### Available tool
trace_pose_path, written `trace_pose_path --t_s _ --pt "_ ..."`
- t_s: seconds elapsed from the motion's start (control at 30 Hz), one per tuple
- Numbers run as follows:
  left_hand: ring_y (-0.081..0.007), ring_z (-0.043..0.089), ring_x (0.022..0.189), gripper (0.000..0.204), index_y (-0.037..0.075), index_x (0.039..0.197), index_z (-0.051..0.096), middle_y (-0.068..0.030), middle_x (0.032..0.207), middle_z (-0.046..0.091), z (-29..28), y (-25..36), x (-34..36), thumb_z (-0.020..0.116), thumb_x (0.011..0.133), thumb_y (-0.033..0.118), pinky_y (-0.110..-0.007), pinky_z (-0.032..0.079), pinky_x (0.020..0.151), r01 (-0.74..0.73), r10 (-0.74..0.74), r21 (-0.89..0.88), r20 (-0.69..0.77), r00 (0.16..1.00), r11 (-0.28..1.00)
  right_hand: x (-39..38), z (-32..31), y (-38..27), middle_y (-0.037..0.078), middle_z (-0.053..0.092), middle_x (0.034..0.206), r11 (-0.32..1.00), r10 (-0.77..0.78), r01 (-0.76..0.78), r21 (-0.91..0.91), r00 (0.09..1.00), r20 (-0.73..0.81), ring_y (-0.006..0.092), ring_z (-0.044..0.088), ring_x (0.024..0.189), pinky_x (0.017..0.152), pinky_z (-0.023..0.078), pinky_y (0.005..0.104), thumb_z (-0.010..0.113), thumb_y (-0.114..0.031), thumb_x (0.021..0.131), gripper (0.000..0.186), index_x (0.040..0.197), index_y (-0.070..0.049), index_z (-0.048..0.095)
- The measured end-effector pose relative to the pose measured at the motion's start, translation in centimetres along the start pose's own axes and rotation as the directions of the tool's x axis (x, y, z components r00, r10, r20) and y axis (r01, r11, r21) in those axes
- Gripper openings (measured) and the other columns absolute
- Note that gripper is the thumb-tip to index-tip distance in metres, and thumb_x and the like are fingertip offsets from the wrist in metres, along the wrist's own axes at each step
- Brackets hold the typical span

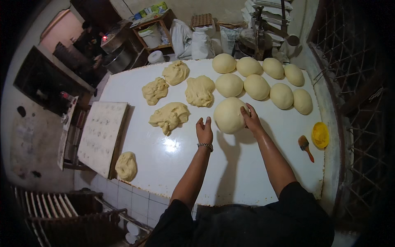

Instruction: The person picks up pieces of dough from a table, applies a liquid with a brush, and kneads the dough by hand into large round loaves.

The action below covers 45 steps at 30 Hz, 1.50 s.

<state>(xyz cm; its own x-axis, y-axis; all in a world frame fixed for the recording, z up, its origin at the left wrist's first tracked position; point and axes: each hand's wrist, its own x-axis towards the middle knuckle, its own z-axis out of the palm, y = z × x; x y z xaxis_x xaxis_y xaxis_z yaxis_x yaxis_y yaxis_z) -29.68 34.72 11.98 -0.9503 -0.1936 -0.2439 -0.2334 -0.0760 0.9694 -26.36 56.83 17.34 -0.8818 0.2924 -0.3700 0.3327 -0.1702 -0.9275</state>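
Your glossy white tabletop (173,164) throws glare; smooth matt dough ball (228,115) under your right hand (252,119), rough ragged dough lumps (169,117) beside it. Metal bracelet (205,145) on your wrist, wooden-handled brush (305,147), yellow plastic lid (320,135).

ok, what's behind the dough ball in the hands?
Behind the dough ball on the table: seven smooth balls, the nearest close behind it. Right hand cups its side; left hand sits beside it, apart. Whether those two balls touch is hidden.
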Motion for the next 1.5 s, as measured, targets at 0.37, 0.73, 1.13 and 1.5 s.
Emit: trace_pose_path --t_s 0.37,0.73,1.13,1.5 --pt "-0.0229 0.068 0.087 0.062 -0.006 0.127 0.057 -0.0161 0.109 0.071 5.7 -0.9 26.3 0.086 0.084 0.027 -0.041 0.056 0.071 0.261 -0.456 -0.561 -0.241 0.857 0.786 -31.0 -10.3 28.9 0.013 0.072 0.109 0.905 0.401 -0.41 0.117 0.727 -0.557 0.0242 0.071 0.086 0.065 0.054 0.0382 0.071 -0.034 0.101 0.043 0.128 -0.001 0.062" --pt "-0.0336 0.071 0.098 0.04 0.008 0.113 0.071 -0.0152 0.106 0.073 -4.3 10.6 -1.6 0.082 0.076 0.019 -0.04 0.056 0.085 -0.618 0.463 -0.045 0.706 0.536 0.785 -16.3 1.8 13.5 0.017 0.054 0.152 0.938 0.25 -0.227 0.263 0.967 -0.058 0.0345 0.057 0.133 0.106 0.047 0.0525 0.033 -0.086 0.095 0.099 0.162 -0.014 0.031" --pt "-0.0322 0.032 0.154 0.091 0.005 0.162 0.032 -0.0205 0.166 0.032 -24.5 -0.9 -25.2 0.076 0.094 0.046 -0.044 0.027 0.126 -0.226 0.148 0.31 0.256 0.955 0.924 -23.5 5.7 13.8 0.018 0.056 0.149 0.643 -0.034 -0.586 0.493 0.622 0.782 0.036 0.058 0.132 0.11 0.051 0.0507 0.087 -0.036 0.08 0.093 0.154 -0.002 0.042" --pt "-0.015 0.071 0.081 0.035 0.001 0.113 0.073 -0.0093 0.099 0.078 -16.0 12.2 -18.4 0.079 0.095 0.031 -0.035 0.058 0.073 -0.608 0.588 0.085 0.178 0.789 0.789 -19.4 13.2 2.0 0.015 0.039 0.163 0.834 -0.064 -0.253 0.49 0.839 0.54 0.032 0.041 0.149 0.122 0.036 0.0483 0.046 -0.077 0.098 0.094 0.162 -0.01 0.032"
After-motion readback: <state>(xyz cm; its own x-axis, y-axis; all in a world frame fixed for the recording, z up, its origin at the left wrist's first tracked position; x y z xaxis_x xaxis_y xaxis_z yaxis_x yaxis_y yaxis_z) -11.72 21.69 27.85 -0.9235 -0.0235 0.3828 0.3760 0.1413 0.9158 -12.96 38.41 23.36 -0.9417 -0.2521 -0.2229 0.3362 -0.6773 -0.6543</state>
